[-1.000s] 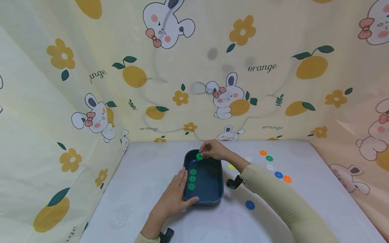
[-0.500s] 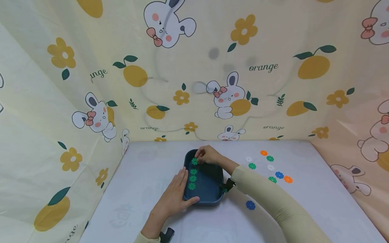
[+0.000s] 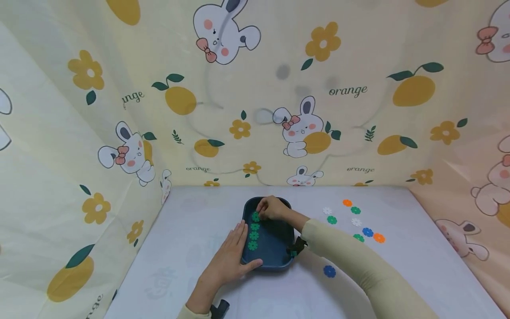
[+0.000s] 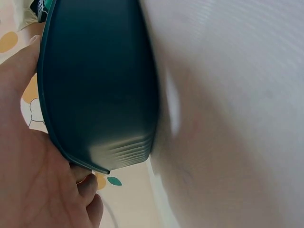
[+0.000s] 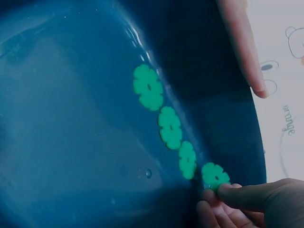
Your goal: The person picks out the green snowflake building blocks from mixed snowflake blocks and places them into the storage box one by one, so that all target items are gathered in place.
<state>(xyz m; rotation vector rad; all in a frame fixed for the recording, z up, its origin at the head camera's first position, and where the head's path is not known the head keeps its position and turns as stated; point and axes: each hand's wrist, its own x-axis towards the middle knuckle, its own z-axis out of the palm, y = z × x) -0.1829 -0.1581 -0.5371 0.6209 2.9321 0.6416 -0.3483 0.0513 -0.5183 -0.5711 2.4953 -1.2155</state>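
Note:
A dark blue tray (image 3: pixel 275 268) sits on the white table. My left hand (image 3: pixel 227 258) rests against its left side with straight fingers, the thumb lying on the near rim. Inside the tray's far left part, my right hand (image 3: pixel 274 209) pinches a green flower-shaped disc (image 5: pixel 213 175) between thumb and fingertips. Several more green flower-shaped discs (image 5: pixel 170 127) lie flat in a row along the tray's left wall, close to the held one. The left wrist view shows only the outer tray wall (image 4: pixel 99 80) and my left hand beside it.
Right of the tray lie several loose flower-shaped discs: orange (image 3: pixel 379 238), white (image 3: pixel 356 222), green (image 3: pixel 332 219) and blue (image 3: pixel 368 232). Another blue disc (image 3: pixel 329 271) lies nearer the front. A rabbit-print curtain (image 3: pixel 255 110) stands behind the table.
My right hand has moved from the tray's far rim down and toward me, bringing the green disc close to the row. My left hand stays against the tray.

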